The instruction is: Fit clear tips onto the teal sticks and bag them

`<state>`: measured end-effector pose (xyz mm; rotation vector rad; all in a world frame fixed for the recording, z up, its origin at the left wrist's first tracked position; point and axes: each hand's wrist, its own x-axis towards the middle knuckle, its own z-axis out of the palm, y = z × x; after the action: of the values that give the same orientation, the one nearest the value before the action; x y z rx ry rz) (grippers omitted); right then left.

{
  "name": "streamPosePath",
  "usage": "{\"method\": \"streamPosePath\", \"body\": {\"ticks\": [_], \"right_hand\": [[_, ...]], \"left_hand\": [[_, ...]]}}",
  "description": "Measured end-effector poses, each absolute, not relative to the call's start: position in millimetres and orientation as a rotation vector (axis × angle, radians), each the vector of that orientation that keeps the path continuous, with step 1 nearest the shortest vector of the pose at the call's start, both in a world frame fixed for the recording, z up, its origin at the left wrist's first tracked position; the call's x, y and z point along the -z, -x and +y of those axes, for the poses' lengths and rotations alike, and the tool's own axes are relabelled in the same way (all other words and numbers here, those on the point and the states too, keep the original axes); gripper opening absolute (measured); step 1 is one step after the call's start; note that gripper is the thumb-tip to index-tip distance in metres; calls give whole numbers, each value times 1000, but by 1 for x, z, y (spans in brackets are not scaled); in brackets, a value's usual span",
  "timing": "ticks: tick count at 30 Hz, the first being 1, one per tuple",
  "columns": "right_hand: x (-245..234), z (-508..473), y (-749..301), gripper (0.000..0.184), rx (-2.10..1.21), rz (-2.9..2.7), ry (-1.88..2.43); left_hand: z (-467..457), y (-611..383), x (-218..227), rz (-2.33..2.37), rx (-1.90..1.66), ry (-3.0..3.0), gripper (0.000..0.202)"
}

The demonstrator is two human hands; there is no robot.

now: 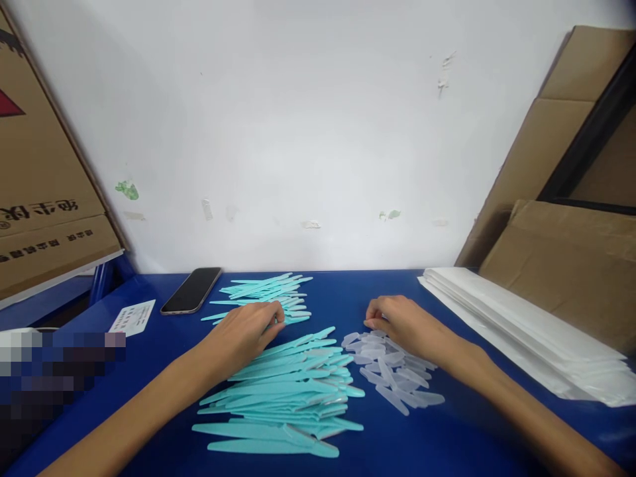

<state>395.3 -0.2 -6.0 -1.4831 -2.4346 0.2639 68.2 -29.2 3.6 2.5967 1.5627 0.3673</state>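
Note:
My left hand [244, 333] rests knuckles up on the blue table, between a small far heap of teal plastic sticks [268, 295] and a large near heap of teal sticks [291, 391]. Its fingers are curled, with the fingertips touching the far heap's edge. My right hand [400, 321] hovers over a pile of clear plastic caps [392, 374], fingers bent and pinched at the pile's far left edge. What either hand holds is hidden.
A black phone [191, 290] and a white card [132, 317] lie at the left rear of the blue table [447, 437]. A stack of white plastic bags [527, 338] lies at the right. Cardboard boxes [571, 258] stand right and left.

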Motion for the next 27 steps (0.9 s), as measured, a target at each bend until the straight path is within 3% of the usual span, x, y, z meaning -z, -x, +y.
{"method": "streamPosePath", "body": {"ticks": [10, 27], "right_hand": [[-16, -17, -374, 20, -241, -2302, 1281], [-1, -23, -359, 31, -54, -2311, 895]], "left_hand": [[-31, -75, 3, 1482, -601, -2830, 23], [-36, -82, 9, 1311, -781, -2868, 22]]}}
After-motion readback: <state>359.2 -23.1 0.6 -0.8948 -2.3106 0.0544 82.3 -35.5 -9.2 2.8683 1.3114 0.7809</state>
